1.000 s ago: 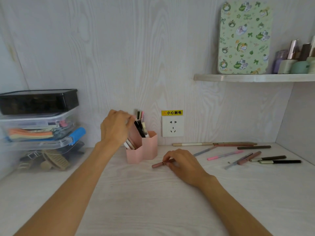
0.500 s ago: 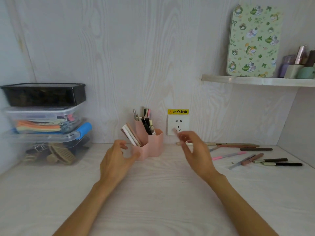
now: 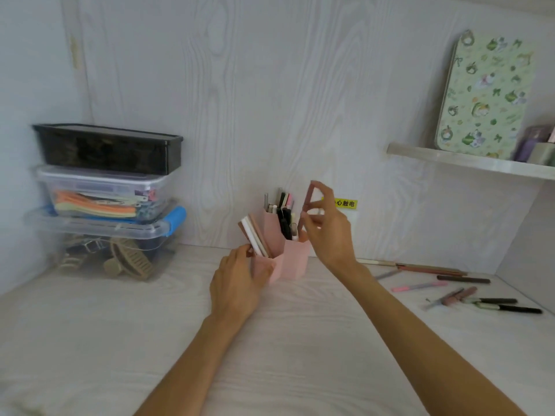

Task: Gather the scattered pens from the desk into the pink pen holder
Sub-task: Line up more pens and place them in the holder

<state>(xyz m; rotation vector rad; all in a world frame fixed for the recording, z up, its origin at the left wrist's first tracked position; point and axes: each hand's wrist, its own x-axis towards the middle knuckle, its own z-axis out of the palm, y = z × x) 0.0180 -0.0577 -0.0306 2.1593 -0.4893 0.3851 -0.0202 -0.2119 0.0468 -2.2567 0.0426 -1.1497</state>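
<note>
The pink pen holder (image 3: 295, 261) stands on the desk near the back wall, with several pens upright in it. My left hand (image 3: 237, 283) grips its front left compartment. My right hand (image 3: 329, 232) is raised just right of the holder and pinches a dusty-pink pen (image 3: 307, 205), held nearly upright with its lower end over the right compartment. Several more pens lie on the desk to the right: a long brown one (image 3: 426, 268), a dark one (image 3: 464, 279), a pink one (image 3: 419, 286), a mauve one (image 3: 459, 295) and a black one (image 3: 507, 308).
Stacked plastic storage boxes (image 3: 105, 202) fill the left back corner. A wall socket with a yellow label (image 3: 345, 203) sits behind my right hand. A shelf (image 3: 468, 162) at the upper right carries a patterned tin (image 3: 483, 97) and small bottles.
My right hand lifted the dusty-pink pen off the desk and brought it up over the holder. My left hand dropped from the holder's top to grip its front. The view shifted left.
</note>
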